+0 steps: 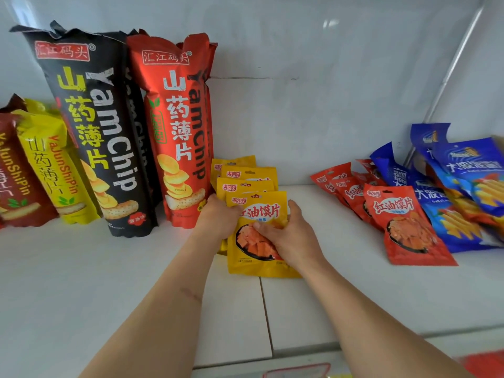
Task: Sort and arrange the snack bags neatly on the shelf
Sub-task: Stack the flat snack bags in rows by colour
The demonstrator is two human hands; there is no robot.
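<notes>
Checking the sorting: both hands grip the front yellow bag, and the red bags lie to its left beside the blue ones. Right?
Not quite. In the head view both hands grip the front yellow bag, but the red bags lie to its right, beside the blue ones.

Four small yellow bags stand in an overlapping row at centre; at least three small red bags and at least three blue bags lie overlapped at right, the exact totals unclear. Tall yam-chip bags: two black, at least two red-orange. At far left, one yellow bag and one dark red bag show.
</notes>
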